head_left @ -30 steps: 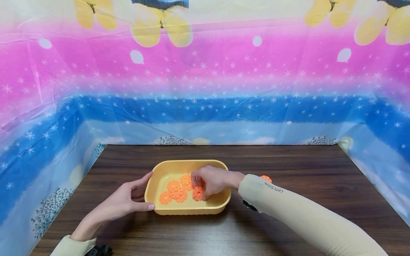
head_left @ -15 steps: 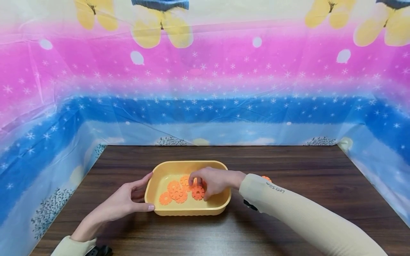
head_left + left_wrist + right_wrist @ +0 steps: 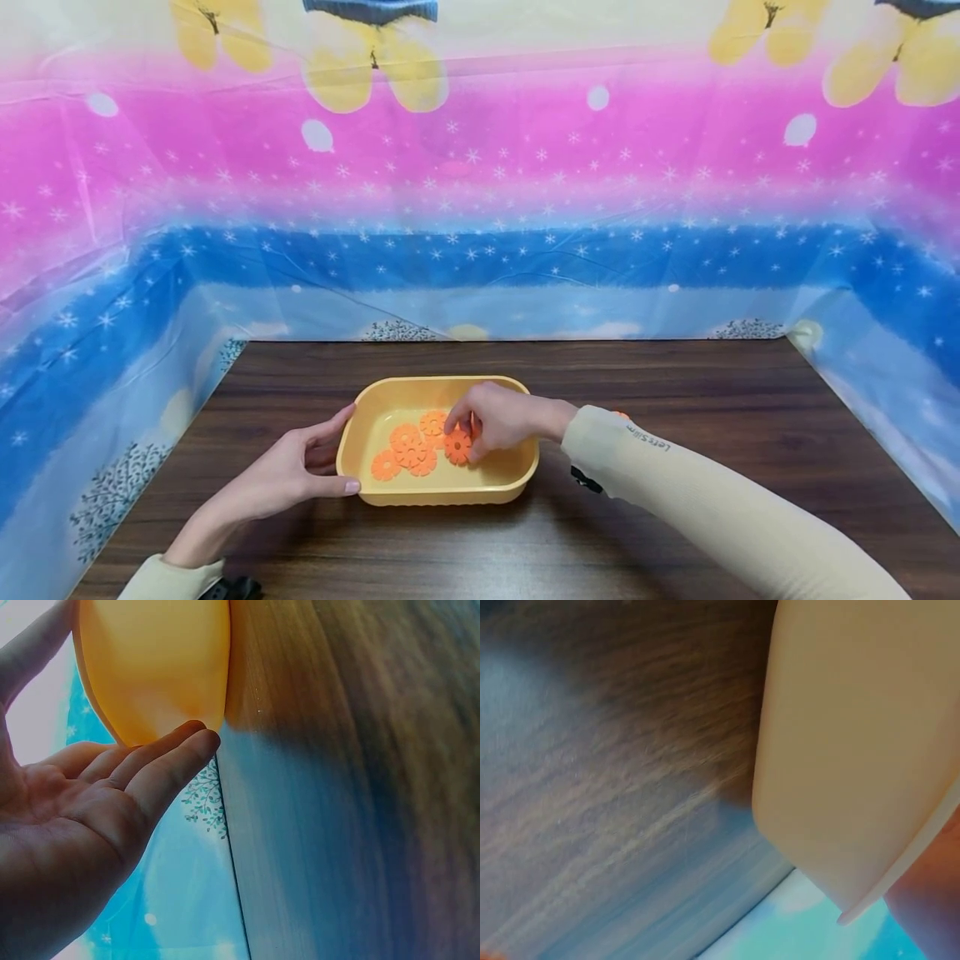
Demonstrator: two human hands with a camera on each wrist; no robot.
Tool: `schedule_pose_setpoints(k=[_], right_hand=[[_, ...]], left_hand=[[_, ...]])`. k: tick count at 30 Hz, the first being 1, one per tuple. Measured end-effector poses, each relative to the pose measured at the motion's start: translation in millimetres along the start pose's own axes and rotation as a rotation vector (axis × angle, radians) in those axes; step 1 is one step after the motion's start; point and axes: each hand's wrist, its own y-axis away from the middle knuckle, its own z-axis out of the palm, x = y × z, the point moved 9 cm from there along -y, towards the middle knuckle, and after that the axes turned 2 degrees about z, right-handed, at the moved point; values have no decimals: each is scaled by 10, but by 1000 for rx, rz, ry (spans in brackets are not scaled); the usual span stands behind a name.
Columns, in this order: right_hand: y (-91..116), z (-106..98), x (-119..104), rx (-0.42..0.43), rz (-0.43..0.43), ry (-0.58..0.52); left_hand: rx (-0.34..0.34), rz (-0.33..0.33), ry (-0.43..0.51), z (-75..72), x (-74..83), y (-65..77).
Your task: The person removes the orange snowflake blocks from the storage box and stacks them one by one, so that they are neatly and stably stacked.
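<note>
A yellow plastic basin (image 3: 420, 498) sits on the table, with several flat orange notched discs, like snowflake building discs (image 3: 386, 465), overlapping on its floor. My left hand (image 3: 281, 467) spans the basin's left end, thumb at the near corner and a finger at the far one. In the left wrist view its fingers (image 3: 169, 761) lie straight against the basin's wall. Inside the basin, my right hand (image 3: 501, 417) pinches one orange disc (image 3: 458, 448) between thumb and fingers. In the right wrist view the basin's outer wall (image 3: 855, 735) hides the fingers.
Part of another orange disc (image 3: 622, 415) shows behind the right sleeve (image 3: 675, 475), on the table to the right of the basin. The dark wooden table (image 3: 480, 550) ends at a printed cloth backdrop (image 3: 480, 258) at the back and sides.
My right hand has shifted slightly left inside the basin, and the pinched disc has moved slightly left and away from me with it. The left hand stays at the basin's end.
</note>
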Motion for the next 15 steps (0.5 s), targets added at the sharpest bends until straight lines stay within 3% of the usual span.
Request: schedule_pose_setpoints(k=[15], right_hand=[[228, -240, -1, 154, 35, -244]], left_hand=[[-3, 8, 15, 4, 1, 2]])
